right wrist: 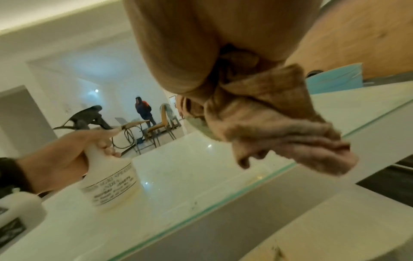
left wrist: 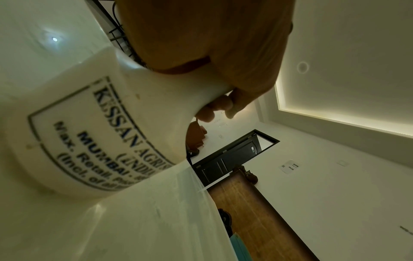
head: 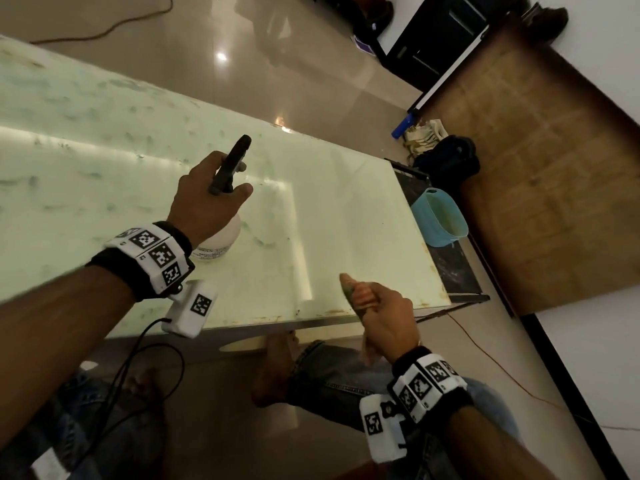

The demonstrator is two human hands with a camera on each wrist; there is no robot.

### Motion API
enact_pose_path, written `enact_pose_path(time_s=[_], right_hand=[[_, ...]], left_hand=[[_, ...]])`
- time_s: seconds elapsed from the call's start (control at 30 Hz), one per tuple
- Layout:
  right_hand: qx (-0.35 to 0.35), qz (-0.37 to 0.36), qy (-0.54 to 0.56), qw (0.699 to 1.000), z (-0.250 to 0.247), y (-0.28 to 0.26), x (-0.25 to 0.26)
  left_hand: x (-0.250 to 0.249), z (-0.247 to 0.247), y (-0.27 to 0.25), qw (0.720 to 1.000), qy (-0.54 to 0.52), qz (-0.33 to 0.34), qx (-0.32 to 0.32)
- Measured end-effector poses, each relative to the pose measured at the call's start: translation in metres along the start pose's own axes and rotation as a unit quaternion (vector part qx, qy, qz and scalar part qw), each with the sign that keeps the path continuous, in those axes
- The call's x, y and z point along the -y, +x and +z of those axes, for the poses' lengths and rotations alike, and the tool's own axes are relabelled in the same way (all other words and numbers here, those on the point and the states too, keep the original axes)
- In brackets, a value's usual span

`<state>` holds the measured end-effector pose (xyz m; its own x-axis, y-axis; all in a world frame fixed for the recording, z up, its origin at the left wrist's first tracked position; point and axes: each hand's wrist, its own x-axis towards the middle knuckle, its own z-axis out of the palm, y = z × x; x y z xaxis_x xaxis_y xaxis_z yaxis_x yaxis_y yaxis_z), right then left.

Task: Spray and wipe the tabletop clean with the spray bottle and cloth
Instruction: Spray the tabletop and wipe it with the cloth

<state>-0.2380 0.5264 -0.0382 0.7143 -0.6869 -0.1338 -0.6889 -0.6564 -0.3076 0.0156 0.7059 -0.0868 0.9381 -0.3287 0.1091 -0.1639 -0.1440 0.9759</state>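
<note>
My left hand (head: 204,195) is wrapped round the neck of the white spray bottle (right wrist: 111,183), whose base is at the glass tabletop (head: 329,209); touching or just above, I cannot tell. My right hand (head: 384,317) is closed on a bunched tan cloth (right wrist: 268,127) at the table's near edge. Only the left wrist view reads the label: "KISSAN". Only the right wrist view shows a person (right wrist: 143,110) standing far off. A blue tub (head: 440,216) lies tilted past the table's end; contents unseen.
</note>
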Motion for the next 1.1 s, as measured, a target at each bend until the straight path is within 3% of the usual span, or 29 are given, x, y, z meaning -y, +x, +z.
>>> enact_pose_path(time_s=[0.07,0.23,0.4,0.6,0.7,0.87,1.1], right_hand=[[-0.001,0.033,-0.028,0.999,0.004,0.004,0.008],[0.111,0.023,-0.073,0.991,0.072,0.003,0.038],[0.115,0.02,-0.101,0.988,0.093,0.026,0.049],[0.074,-0.118,-0.081,0.987,0.082,0.13,0.087],[0.081,-0.174,-0.153,0.969,0.069,0.187,0.118],[0.031,-0.154,-0.16,0.975,0.078,0.289,0.148],[0.051,-0.225,-0.239,0.943,0.076,0.373,0.202]], left_hand=[[-0.001,0.0,0.0,1.0,-0.001,0.0,0.002],[0.0,-0.001,0.0,1.0,-0.004,-0.002,0.005],[0.0,-0.001,0.0,1.0,-0.013,0.001,0.009],[0.004,-0.002,0.005,1.0,-0.006,0.002,-0.01],[0.005,-0.001,0.007,0.999,-0.005,0.006,-0.033],[0.011,-0.001,0.009,0.999,-0.004,0.013,-0.048],[0.017,0.004,0.009,0.997,-0.019,0.055,-0.051]])
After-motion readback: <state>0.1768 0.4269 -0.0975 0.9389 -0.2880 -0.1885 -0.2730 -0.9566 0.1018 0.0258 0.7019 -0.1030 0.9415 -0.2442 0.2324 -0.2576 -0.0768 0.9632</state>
